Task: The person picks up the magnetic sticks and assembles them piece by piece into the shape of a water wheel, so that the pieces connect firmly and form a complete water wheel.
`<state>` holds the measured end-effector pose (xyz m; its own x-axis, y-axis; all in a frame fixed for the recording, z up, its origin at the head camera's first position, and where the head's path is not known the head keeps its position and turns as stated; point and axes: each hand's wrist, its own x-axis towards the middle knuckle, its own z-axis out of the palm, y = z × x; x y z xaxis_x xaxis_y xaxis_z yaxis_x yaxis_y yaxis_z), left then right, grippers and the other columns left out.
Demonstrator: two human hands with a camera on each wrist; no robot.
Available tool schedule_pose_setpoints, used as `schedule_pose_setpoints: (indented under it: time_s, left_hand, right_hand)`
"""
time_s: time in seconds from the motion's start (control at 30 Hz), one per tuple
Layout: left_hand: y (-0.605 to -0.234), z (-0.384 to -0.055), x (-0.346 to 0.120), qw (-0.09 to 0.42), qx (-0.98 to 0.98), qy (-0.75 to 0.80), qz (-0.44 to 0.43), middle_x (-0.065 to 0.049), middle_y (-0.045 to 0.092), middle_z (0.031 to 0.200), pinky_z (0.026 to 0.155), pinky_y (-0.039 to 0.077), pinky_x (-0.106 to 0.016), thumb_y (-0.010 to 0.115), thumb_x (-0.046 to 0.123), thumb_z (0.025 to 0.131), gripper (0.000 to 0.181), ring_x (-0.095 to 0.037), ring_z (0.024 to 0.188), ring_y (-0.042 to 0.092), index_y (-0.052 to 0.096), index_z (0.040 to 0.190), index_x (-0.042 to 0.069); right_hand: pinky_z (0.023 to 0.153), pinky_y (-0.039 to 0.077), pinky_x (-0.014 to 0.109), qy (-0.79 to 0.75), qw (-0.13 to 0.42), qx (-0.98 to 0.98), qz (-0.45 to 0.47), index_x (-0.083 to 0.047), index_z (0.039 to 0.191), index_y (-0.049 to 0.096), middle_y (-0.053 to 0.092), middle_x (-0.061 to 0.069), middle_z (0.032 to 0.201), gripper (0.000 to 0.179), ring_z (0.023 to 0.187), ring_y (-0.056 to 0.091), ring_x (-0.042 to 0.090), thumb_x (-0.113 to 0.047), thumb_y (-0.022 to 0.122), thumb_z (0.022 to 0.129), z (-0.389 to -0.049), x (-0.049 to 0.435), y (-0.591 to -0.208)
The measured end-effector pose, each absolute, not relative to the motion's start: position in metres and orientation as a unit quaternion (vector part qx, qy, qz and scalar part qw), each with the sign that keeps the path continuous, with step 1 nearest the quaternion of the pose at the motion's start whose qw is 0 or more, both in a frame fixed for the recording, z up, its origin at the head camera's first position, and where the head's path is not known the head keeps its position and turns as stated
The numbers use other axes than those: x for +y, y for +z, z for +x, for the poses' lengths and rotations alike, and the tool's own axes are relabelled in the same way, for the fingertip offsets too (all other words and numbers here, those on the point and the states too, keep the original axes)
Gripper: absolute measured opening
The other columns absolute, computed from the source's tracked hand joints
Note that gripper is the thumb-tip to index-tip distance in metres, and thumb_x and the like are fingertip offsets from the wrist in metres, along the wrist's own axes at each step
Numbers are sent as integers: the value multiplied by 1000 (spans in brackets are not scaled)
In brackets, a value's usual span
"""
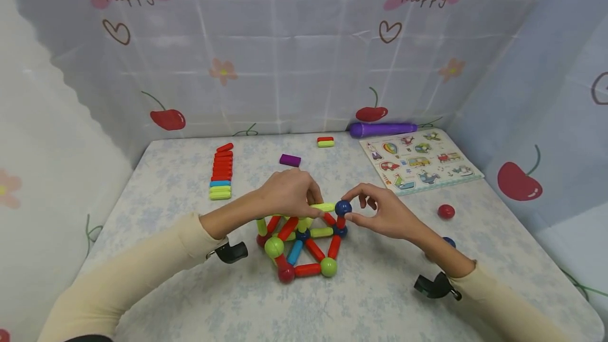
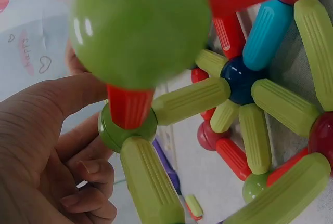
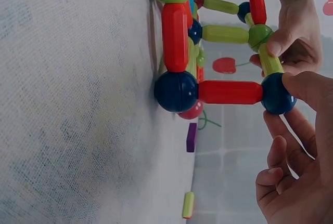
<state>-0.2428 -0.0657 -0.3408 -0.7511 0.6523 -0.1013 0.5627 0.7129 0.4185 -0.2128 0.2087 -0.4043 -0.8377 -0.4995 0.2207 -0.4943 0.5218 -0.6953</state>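
Note:
A frame of magnetic rods and balls, in red, yellow-green and blue, stands on the table between the hands. My right hand pinches a dark blue ball at its upper right corner, between thumb and fingers. From that ball a red rod runs down to another dark blue ball. My left hand grips a yellow-green rod that meets the held ball, next to a green ball. In the left wrist view a large green ball hides part of the left fingers.
A column of red, blue and yellow-green rods lies at left. Farther back are a purple block, two short rods, a purple stick and a picture board. A red ball and a blue ball sit at right.

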Motion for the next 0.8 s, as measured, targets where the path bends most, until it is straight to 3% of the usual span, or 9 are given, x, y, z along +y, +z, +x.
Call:
schedule_pose_setpoints:
  time_s: [0.23, 0.5, 0.67, 0.8]
  left_hand:
    - [-341, -240, -68, 122, 913, 184, 342, 11, 80, 87, 59, 54, -27, 89, 38, 90, 21, -7, 73, 65, 88, 102, 20]
    - [-327, -248, -121, 124, 913, 205, 329, 8, 81, 106, 76, 58, -33, 83, 50, 94, 39, -17, 103, 70, 83, 119, 21]
    - [-333, -250, -175, 144, 902, 230, 336, 10, 80, 107, 83, 56, -36, 85, 41, 93, 36, -16, 103, 68, 82, 123, 21]
    - [-347, -248, -197, 147, 882, 272, 355, 10, 79, 111, 75, 53, -33, 89, 31, 92, 35, -15, 91, 63, 82, 123, 18]
  right_hand:
    - [74, 49, 45, -402, 5, 870, -287, -22, 124, 73, 71, -9, 110, 34, 92, 58, 36, -20, 87, 93, -213, 208, -404]
    - [74, 49, 45, -401, 4, 869, -291, -20, 125, 73, 71, -8, 110, 33, 92, 58, 36, -21, 86, 94, -215, 207, -407]
    - [74, 49, 43, -397, 6, 870, -293, -20, 125, 73, 71, -8, 111, 34, 92, 59, 37, -20, 86, 94, -215, 207, -404]
    - [75, 48, 38, -388, 18, 873, -293, -20, 124, 73, 70, -8, 110, 34, 93, 58, 33, -21, 87, 94, -217, 209, -400]
